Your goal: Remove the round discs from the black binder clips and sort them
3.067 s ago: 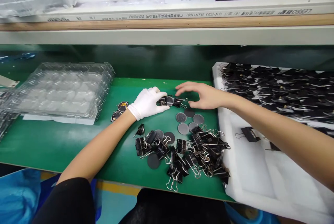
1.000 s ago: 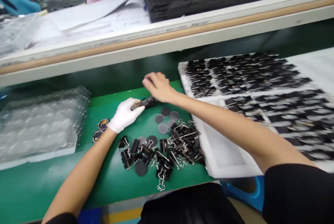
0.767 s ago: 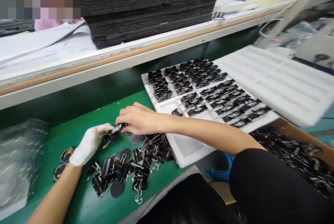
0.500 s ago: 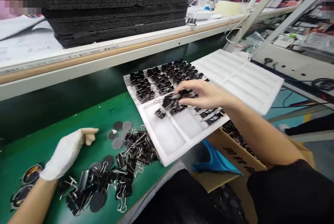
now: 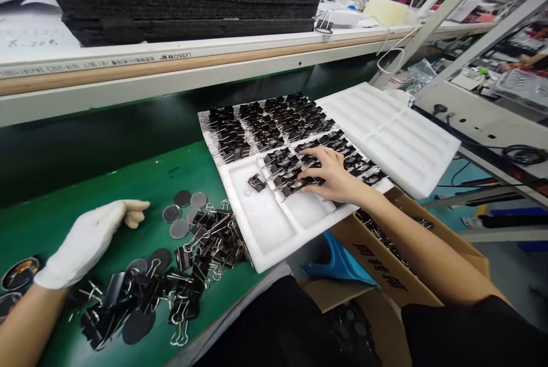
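My left hand, in a white glove with cream-coloured fingertips, hovers over the green work surface. Its index finger points out and the others bend loosely, with nothing visible in them. Close by lie grey and black discs and a heap of black binder clips with silver handles. My bare right hand reaches over a white foam tray, fingers apart and touching a cluster of binder clips. A single binder clip sits in the tray's left compartment. Packed clips fill the rows behind.
Another white foam tray lies behind at the right. Below my right arm are a cardboard box holding more clips and a blue plastic piece. A shelf rail crosses above, carrying a stack of black foam sheets.
My right hand has moved slightly right and its fingers have spread. The cluster of clips beneath it now stands in rows in the tray. The view has shifted a little; my left hand keeps its pose.
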`<state>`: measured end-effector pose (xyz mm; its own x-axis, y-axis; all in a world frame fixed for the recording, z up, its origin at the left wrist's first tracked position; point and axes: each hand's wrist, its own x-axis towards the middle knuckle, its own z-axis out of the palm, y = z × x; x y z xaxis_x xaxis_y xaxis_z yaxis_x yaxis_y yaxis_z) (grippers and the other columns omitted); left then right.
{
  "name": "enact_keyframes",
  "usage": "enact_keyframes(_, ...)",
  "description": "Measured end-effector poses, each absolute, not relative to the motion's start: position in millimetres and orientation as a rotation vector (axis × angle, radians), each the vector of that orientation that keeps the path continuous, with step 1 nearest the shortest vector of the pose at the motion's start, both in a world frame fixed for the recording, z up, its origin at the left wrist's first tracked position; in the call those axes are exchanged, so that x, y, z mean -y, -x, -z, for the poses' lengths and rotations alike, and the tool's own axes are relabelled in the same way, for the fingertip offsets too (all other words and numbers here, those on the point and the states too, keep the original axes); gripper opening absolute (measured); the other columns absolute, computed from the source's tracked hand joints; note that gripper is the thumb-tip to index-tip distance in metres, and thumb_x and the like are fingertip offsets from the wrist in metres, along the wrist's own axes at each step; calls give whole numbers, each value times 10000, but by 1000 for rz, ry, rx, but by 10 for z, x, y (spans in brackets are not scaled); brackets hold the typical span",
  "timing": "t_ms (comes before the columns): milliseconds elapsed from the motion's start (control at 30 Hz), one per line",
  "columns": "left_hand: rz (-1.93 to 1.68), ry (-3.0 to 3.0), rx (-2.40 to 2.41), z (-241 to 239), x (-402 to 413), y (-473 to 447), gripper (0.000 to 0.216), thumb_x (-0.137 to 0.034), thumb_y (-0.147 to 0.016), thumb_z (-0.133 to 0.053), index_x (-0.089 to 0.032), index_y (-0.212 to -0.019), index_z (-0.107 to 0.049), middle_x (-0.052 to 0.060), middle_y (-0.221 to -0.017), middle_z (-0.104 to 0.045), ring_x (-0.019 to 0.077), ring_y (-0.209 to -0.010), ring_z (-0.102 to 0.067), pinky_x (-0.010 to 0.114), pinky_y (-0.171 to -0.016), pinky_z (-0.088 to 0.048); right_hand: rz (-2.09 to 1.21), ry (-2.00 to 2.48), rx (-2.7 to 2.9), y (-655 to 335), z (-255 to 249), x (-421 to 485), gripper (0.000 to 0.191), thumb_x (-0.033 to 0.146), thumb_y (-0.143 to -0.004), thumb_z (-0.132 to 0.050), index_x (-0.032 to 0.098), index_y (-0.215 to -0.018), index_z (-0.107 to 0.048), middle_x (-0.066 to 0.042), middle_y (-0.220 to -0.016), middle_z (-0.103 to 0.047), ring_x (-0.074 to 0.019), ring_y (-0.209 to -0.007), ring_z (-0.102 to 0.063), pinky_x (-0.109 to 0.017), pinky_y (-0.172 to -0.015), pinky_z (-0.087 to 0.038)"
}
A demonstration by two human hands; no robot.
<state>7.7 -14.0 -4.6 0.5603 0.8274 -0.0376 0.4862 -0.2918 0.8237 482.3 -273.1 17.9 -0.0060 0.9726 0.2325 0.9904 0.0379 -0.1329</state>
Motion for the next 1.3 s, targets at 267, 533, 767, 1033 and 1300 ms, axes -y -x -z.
enact_keyframes(267, -507, -1975, -1071, 14, 156, -127, 410, -666, -963, -472, -370, -1036, -747, -86, -892, -756, 216, -914, -655, 433, -966, -520, 273, 1984, 2066, -4529, -333, 2770, 181, 343, -925, -683, 266, -1067, -602, -154, -1403, -515, -381, -1353, -417, -538, -1025, -351)
enact_keyframes(533, -577, -2020, -1058, -264, 253, -153, 627, -673, -953, -407, -160, -1030, -759, 68, -845, -746, 186, -734, -650, 334, -733, -550, 97, 1371, 2562, -3439, -621, 2118, 191, 228, -1058, -451, 224, -1105, -636, -102, -1161, -709, -255, -1072, -642, -419, -942, -403)
enact_keyframes(767, -87, -2642, -1698, -883, 231, 766, 516, -598, -922, -495, -236, -1212, -722, 61, -1152, -749, 271, -1039, -691, 370, -953, -500, -260, 1496, 2707, -3220, -393, 1073, 141, 279, -936, -602, 215, -1032, -683, -73, -904, -707, -230, -715, -676, -347, -623, -455)
enact_keyframes(1033, 325, -2609, -2124, -390, 733, 1068, 701, -698, -866, -580, -179, -1334, -632, 180, -1134, -696, 374, -1033, -671, 421, -832, -474, -677, 1285, 2697, -3144, -19, 625, 306, 267, -724, -762, 255, -1008, -647, -59, -899, -698, -240, -689, -676, -383, -579, -531)
enact_keyframes(1300, 178, -2816, -1626, -316, 334, 479, 475, -487, -887, -587, -209, -1258, -691, 125, -1079, -691, 310, -965, -671, 403, -811, -471, -523, 1230, 2676, -3154, -172, 692, 89, 255, -810, -633, 258, -899, -634, -64, -854, -673, -228, -669, -657, -376, -591, -511)
